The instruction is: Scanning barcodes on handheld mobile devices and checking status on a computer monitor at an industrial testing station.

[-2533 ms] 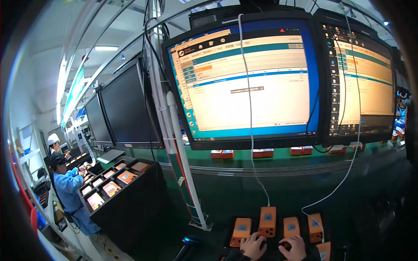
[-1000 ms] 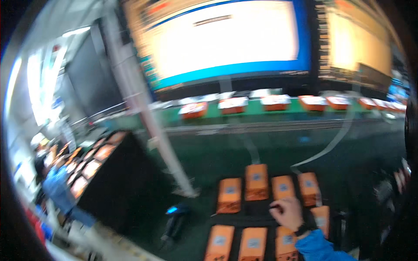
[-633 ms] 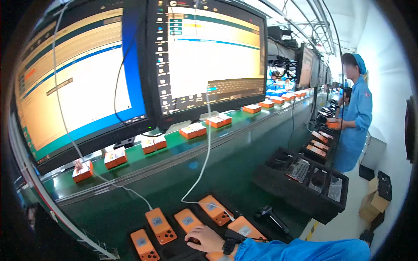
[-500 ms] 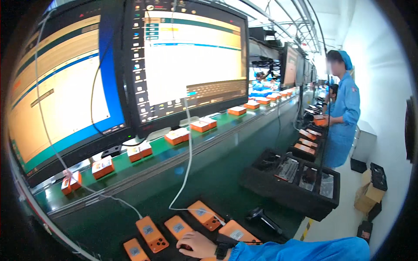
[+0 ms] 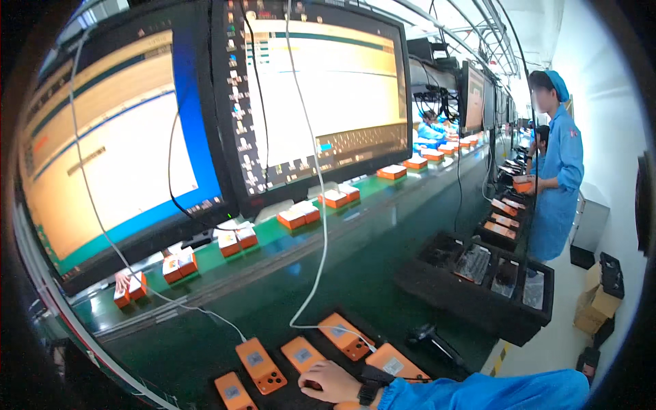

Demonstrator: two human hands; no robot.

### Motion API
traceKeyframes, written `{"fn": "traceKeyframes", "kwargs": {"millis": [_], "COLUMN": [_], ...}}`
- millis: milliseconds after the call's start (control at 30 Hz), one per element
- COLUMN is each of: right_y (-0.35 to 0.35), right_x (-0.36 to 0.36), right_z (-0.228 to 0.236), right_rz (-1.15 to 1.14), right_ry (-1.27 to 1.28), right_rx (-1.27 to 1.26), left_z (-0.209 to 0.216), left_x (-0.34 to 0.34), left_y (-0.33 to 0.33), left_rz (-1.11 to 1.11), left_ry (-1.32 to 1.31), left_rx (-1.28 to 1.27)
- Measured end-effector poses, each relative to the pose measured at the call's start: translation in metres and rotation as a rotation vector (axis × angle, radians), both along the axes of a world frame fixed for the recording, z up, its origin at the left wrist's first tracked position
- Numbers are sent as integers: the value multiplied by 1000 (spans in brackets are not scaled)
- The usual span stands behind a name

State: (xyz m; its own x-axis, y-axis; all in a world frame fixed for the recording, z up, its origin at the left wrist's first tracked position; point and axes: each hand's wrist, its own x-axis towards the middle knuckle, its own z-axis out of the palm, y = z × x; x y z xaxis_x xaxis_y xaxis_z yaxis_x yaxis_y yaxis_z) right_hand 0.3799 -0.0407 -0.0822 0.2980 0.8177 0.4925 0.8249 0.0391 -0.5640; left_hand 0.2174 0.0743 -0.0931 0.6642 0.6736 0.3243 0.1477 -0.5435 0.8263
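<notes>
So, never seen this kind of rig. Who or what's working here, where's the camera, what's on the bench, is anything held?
No robot: it's a person with bare hands. Every picture comes from the left one of two fisheye cameras worn on the head, looking down, so straight edges bend. The blue sleeve at the bottom is the wearer's own, leading to the right hand; the left hand is out of view.

On the dark green bench lie several orange phones, some with white cables, plus a black handheld scanner and a black compartment tray. Behind stand lit monitors.

The right hand is at the lower end of one phone; whether it grips anything, I can't tell.
</notes>
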Motion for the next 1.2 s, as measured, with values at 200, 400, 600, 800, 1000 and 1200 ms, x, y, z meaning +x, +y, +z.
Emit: {"fn": "traceKeyframes", "kwargs": {"millis": [200,400,600,800,1000,1200], "right_y": [0,1,3,6,3,4], "right_x": [-12,-10,-9,-8,-10,-13], "right_z": [1,-2,-3,-8,-3,-2], "right_rz": [-34,-52,-61,-66,-67,-59], "right_ry": [-7,-37,-39,-77,-65,-46], "right_rx": [-10,27,45,75,67,71], "left_z": [-4,-3,1,1,3,5], "left_x": [-7,-9,-8,-10,-11,-12], "left_y": [1,4,7,7,6,6], "left_rz": [27,35,36,35,30,35], "left_ry": [5,6,16,19,23,20], "left_rx": [-3,4,9,15,20,36]}}
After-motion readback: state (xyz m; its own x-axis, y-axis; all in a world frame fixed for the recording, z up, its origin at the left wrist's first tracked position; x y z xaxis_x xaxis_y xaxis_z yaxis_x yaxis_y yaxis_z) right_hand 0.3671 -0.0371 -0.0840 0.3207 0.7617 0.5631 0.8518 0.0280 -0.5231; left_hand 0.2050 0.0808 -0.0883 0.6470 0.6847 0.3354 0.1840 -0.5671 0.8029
